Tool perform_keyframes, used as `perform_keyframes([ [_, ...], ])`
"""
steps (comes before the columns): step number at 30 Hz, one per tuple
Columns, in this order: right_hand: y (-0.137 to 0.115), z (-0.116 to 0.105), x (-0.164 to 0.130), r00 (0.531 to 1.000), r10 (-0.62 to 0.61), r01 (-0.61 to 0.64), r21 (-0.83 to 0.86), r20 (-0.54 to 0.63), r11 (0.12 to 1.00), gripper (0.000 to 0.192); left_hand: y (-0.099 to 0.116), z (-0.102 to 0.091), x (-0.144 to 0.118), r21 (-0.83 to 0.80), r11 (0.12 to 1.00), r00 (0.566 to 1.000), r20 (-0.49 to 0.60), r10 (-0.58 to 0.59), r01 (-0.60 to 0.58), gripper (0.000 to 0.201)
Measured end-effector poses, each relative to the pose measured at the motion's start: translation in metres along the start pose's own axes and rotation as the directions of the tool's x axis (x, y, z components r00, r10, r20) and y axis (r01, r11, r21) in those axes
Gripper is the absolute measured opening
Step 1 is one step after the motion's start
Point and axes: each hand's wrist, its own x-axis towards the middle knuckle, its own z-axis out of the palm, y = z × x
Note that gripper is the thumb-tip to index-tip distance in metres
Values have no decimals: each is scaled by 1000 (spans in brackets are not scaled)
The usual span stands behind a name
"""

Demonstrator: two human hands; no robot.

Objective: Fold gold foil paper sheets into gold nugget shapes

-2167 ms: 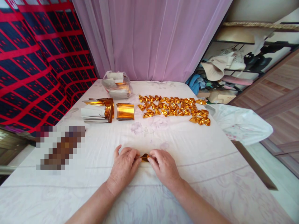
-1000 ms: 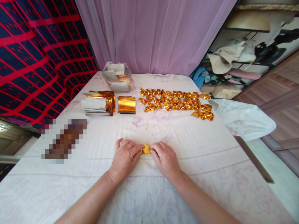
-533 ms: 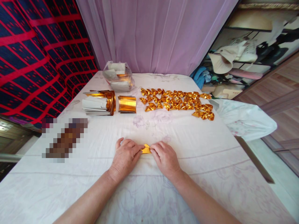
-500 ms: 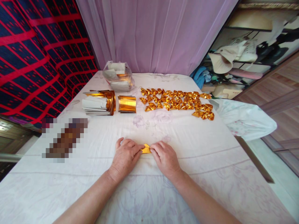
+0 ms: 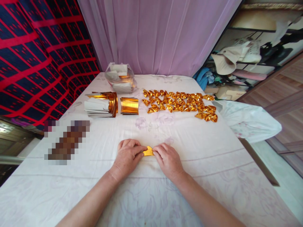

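A small folded piece of gold foil paper [image 5: 149,151] lies flat near the middle of the table. My left hand [image 5: 129,153] pinches its left end, and my right hand [image 5: 167,157] pinches its right end. The fingertips cover both ends of the paper. Farther back are several finished-looking folded gold foil shapes [image 5: 181,102] in rows. To their left sit a short stack of gold foil sheets [image 5: 129,106] and a larger, fanned stack of foil sheets [image 5: 101,105] with pale undersides showing.
A clear plastic bag [image 5: 120,78] with more sheets stands at the back left of the cloth-covered table [image 5: 208,195]. A pixelated patch [image 5: 68,142] hides something at left. Shelves with a hat [image 5: 226,58] and other items stand at right, beyond white fabric [image 5: 253,121].
My left fingers have drawn in closer together, the raised finger now lowered. Both hands keep hold of the foil paper in nearly the same place. The view has shifted very slightly.
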Motion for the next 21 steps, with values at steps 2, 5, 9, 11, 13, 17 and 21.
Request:
perform_keyframes([
  [2, -2, -1, 2, 1000, 10, -10, -11, 18, 1000, 13, -1, 0, 1, -3, 1000, 1000, 14, -8, 9, 28],
  [5, -8, -3, 8, 997, 62, -58, -65, 55, 996, 6, -2, 0, 1, -1, 1000, 1000, 21, -13, 13, 26],
  [9, -19, -3, 14, 986, 158, -146, -172, 58, 974, 17, -3, 0, 2, -5, 1000, 1000, 14, -11, 11, 23],
  [11, -21, -3, 14, 983, 171, -158, -184, 59, 970, 19, -2, 0, 2, -10, 1000, 1000, 16, -15, 15, 23],
  [13, -19, -3, 14, 985, 158, -146, -147, 74, 978, 17, -2, 0, 2, -17, 1000, 1000, 20, -14, 14, 24],
  [17, -9, -4, 10, 988, 115, -113, -21, 103, 993, 8, -1, -1, 1, -19, 1000, 1000, 27, -11, 11, 26],
  [21, 1, -4, 5, 994, 51, -60, 104, 95, 993, 7, 1, -3, 1, -1, 1000, 1000, 30, -2, 2, 30],
])
